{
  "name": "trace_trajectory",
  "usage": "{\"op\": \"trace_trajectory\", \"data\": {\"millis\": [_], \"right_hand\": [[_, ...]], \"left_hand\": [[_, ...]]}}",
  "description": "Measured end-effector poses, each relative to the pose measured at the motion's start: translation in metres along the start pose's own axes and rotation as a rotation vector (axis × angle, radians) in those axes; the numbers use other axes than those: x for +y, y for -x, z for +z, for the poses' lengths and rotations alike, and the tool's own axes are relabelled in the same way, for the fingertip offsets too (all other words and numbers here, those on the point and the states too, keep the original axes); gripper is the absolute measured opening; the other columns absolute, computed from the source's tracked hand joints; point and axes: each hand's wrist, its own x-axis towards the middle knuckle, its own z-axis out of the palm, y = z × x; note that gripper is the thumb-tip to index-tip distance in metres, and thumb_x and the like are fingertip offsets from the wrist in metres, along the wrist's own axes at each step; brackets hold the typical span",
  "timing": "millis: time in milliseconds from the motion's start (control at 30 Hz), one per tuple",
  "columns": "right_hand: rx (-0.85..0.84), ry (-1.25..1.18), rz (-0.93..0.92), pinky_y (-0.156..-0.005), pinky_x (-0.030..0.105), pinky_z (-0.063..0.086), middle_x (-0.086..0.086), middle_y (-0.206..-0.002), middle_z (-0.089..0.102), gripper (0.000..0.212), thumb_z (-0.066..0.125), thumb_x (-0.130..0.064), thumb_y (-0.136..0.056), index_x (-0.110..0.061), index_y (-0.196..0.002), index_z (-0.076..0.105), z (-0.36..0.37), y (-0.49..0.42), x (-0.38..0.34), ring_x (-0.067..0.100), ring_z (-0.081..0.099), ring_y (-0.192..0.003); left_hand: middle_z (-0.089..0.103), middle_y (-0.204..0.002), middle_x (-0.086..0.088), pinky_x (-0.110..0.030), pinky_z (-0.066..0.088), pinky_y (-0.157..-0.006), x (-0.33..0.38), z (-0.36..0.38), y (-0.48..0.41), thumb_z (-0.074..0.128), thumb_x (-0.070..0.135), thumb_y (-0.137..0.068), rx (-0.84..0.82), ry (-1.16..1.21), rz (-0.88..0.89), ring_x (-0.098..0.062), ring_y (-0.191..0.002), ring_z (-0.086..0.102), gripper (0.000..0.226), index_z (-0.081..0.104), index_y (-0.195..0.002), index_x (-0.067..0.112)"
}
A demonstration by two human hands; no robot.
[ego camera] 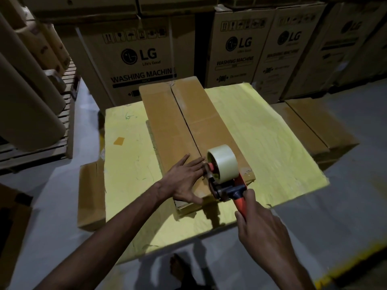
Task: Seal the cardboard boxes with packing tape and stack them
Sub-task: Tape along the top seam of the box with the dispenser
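On the yellow tabletop (270, 130) in front of me lies a long box (167, 126), running away from me and angled a little to the left. Its two top flaps are folded shut and meet at a seam (187, 124) down the middle. I see no tape along the far stretch of that seam.

My left grip (185, 178) lies flat on the near end of the left flap. The fingers are straight and spread, the thumb reaches to the box's near edge, and it grasps nothing. Its fingertips come close to the tape gun (227, 190); I cannot tell whether they touch it.

My right grip (261, 225) is curled round the gun's orange handle (239, 204) and holds it at the near end of the box, over the seam. The tape roll (223, 162) stands upright on the gun, above the near end of the right flap.

Beside the tabletop on the right lie more long boxes (314, 130), lower down. Another brown box (91, 195) lies against its left side. Behind stand cartons (138, 59) printed LG WASHING MACHINE, stacked side by side. At far left, big paper rolls (27, 105) rest on a pallet (68, 122). A bare foot (178, 268) shows on the grey floor (339, 216) below the near edge.
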Motion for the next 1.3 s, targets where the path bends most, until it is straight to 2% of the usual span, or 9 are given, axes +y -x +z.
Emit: {"op": "trace_trajectory", "data": {"millis": [167, 267, 467, 567, 667, 833, 967, 1167, 1300], "right_hand": [[-0.018, 0.008, 0.025, -0.071, 0.034, 0.044, -0.012, -0.102, 0.05, 0.034, 0.035, -0.047, -0.106, -0.035, -0.129, 0.013, 0.003, 0.027, 0.005, 0.017, 0.056, -0.084], [-0.006, 0.023, 0.049, -0.068, 0.032, 0.042, -0.013, -0.1, 0.049, 0.034, 0.036, -0.048, -0.106, -0.034, -0.128, 0.014, 0.011, 0.033, 0.009, 0.015, 0.053, -0.08], [0.041, -0.085, 0.043, -0.072, 0.034, 0.052, -0.01, -0.106, 0.056, 0.035, 0.045, -0.042, -0.105, -0.032, -0.127, 0.02, 0.034, 0.034, 0.02, 0.015, 0.062, -0.084], [0.029, -0.179, 0.047, -0.073, 0.033, 0.049, -0.007, -0.111, 0.059, 0.042, 0.047, -0.037, -0.105, -0.031, -0.136, 0.019, 0.05, 0.036, 0.029, 0.016, 0.063, -0.09], [0.035, -0.236, 0.054, -0.062, 0.033, 0.047, -0.005, -0.093, 0.062, 0.04, 0.047, -0.044, -0.104, -0.032, -0.136, 0.025, 0.065, 0.037, 0.04, 0.016, 0.06, -0.076], [0.081, -0.304, 0.06, -0.055, 0.034, 0.044, -0.004, -0.08, 0.06, 0.039, 0.047, -0.049, -0.103, -0.028, -0.134, 0.037, 0.08, 0.044, 0.058, 0.019, 0.061, -0.068], [0.087, -0.267, 0.045, -0.055, 0.034, 0.042, -0.008, -0.072, 0.054, 0.039, 0.049, -0.044, -0.104, -0.03, -0.136, 0.033, 0.086, 0.055, 0.07, 0.02, 0.061, -0.066], [0.099, -0.359, 0.087, -0.049, 0.027, 0.035, -0.009, -0.058, 0.046, 0.03, 0.052, -0.048, -0.1, -0.041, -0.122, 0.034, 0.109, 0.074, 0.089, 0.014, 0.052, -0.052], [0.122, -0.444, 0.08, -0.047, 0.021, 0.036, -0.009, -0.065, 0.052, 0.032, 0.045, -0.059, -0.097, -0.037, -0.121, 0.039, 0.137, 0.056, 0.092, 0.007, 0.052, -0.052]], "left_hand": [[-0.002, -0.174, -0.001, -0.06, -0.001, -0.127, -0.003, 0.004, 0.001, 0.043, 0.094, -0.075, -0.005, -0.027, 0.011, -0.016, -0.16, -0.004, 0.124, 0.0, -0.167, 0.022], [-0.009, -0.174, 0.002, -0.057, -0.006, -0.127, 0.002, 0.001, 0.003, 0.044, 0.092, -0.076, -0.004, -0.054, -0.002, -0.015, -0.16, -0.006, 0.124, -0.003, -0.166, 0.022], [0.01, -0.173, -0.005, -0.063, 0.005, -0.125, 0.026, 0.004, 0.001, 0.032, 0.077, -0.086, 0.021, 0.001, 0.036, -0.025, -0.161, -0.003, 0.1, 0.004, -0.165, 0.023], [0.009, -0.173, -0.002, -0.063, -0.001, -0.125, 0.027, 0.004, 0.0, 0.028, 0.07, -0.093, -0.01, -0.017, 0.071, -0.023, -0.16, -0.008, 0.087, 0.0, -0.163, 0.028], [0.017, -0.172, -0.001, -0.058, -0.012, -0.125, 0.025, 0.004, -0.004, 0.022, 0.061, -0.101, -0.03, -0.042, 0.161, -0.019, -0.16, -0.01, 0.073, 0.019, -0.165, 0.027], [-0.003, -0.17, 0.006, -0.055, -0.013, -0.126, 0.023, 0.004, -0.005, 0.02, 0.061, -0.106, 0.017, -0.011, 0.219, -0.021, -0.16, -0.006, 0.064, 0.0, -0.162, 0.038], [-0.012, -0.173, 0.007, -0.057, -0.012, -0.126, 0.022, 0.01, -0.007, 0.023, 0.061, -0.105, -0.011, -0.037, 0.21, -0.017, -0.16, -0.009, 0.069, 0.003, -0.166, 0.035], [-0.014, -0.173, 0.009, -0.058, -0.015, -0.125, 0.023, 0.006, -0.007, 0.01, 0.068, -0.099, -0.028, -0.018, 0.186, -0.018, -0.16, -0.011, 0.075, -0.008, -0.165, 0.037], [-0.014, -0.173, 0.01, -0.06, -0.01, -0.126, 0.026, 0.005, -0.009, 0.01, 0.063, -0.104, -0.045, -0.006, 0.18, -0.018, -0.16, -0.013, 0.069, -0.009, -0.165, 0.036]]}}
